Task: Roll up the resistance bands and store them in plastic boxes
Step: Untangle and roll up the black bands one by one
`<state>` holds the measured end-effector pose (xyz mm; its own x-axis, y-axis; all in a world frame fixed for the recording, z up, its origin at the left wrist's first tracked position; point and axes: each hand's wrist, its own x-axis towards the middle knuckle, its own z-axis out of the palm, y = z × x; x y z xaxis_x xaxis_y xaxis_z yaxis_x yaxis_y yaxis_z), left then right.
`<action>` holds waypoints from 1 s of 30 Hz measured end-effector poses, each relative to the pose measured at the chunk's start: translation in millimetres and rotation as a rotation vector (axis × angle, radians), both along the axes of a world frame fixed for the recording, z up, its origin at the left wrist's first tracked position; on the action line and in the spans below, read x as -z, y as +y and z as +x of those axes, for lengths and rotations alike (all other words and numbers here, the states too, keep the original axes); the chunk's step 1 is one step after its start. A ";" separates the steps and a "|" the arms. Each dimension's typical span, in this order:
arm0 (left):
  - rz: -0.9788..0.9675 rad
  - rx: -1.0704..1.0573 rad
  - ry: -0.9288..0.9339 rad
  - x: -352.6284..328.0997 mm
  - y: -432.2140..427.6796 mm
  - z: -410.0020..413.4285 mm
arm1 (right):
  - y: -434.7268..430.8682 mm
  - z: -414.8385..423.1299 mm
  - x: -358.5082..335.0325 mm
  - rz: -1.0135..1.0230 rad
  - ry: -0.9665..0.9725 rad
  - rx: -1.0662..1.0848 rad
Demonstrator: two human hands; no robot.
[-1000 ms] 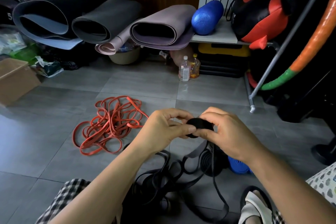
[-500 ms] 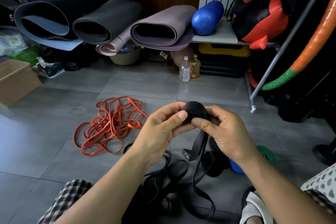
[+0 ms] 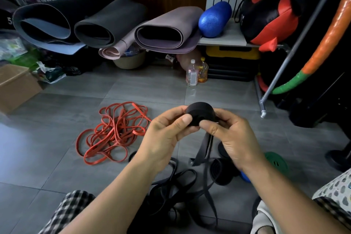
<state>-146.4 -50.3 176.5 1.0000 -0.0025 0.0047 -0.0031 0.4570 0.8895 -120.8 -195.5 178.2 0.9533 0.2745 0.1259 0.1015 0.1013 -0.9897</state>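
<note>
A tight black roll of resistance band is held up in front of me. My left hand pinches its left side with thumb and fingers. My right hand grips its right side, thumb pressed on the face. The band's loose tail hangs from the roll down to a tangle of black bands on the floor between my legs. A heap of red bands lies on the tiles to the left. A finished black roll sits on the floor under my right wrist.
Rolled mats, a blue foam roller and a red-black bag line the back. Two bottles stand on the tiles. A cardboard box sits left, a metal rack leg right, a green disc and something blue by my right arm.
Both hands have lifted the black roll higher and turned it, winding more band onto it; the hanging tail has shortened and been drawn up from the floor.
</note>
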 end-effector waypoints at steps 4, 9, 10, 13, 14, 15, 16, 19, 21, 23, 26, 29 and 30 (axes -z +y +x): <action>-0.101 0.028 0.062 2.4 -3.3 -1.1 | 4.6 -1.9 7.8 0.022 0.040 0.024; 0.907 -0.032 -0.089 2.1 15.5 7.3 | -7.6 8.5 11.8 -0.486 -0.148 0.021; 1.029 -0.017 -0.164 2.3 17.7 8.2 | -7.5 8.6 13.7 -0.624 -0.239 0.013; 1.030 -0.013 -0.206 0.1 19.1 8.0 | -3.7 8.3 14.6 -0.716 -0.351 -0.007; 0.950 -0.035 -0.171 -1.5 18.6 7.3 | -2.9 8.5 13.6 -0.635 -0.312 -0.011; 0.817 -0.053 -0.125 -3.9 17.6 6.0 | -2.6 8.9 11.9 -0.519 -0.240 -0.017; 0.645 -0.064 -0.076 -6.9 16.2 4.5 | -2.8 9.6 10.1 -0.393 -0.163 -0.027; 0.243 -0.079 0.019 -7.7 12.2 2.2 | -1.2 8.5 8.3 -0.132 -0.047 -0.040; 0.073 -0.066 0.063 -3.8 9.3 1.7 | 2.9 4.7 10.6 -0.059 -0.010 -0.035; -0.062 -0.030 0.089 -1.4 6.2 0.5 | 6.9 0.9 14.5 -0.047 -0.022 -0.011; -0.087 0.012 0.126 -0.9 5.6 -0.1 | 6.3 0.7 17.3 -0.119 -0.077 0.014; 0.268 0.002 0.119 -5.9 14.7 3.8 | -1.2 6.8 17.8 -0.288 -0.109 0.015; 0.502 -0.022 0.060 -6.3 19.7 5.3 | -3.4 8.9 18.8 -0.400 -0.154 0.018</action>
<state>-141.2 -30.6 182.8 0.9983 0.0313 -0.0490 0.0498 -0.0266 0.9984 -111.9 -198.9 159.4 0.9369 0.3140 0.1540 0.2494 -0.2910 -0.9236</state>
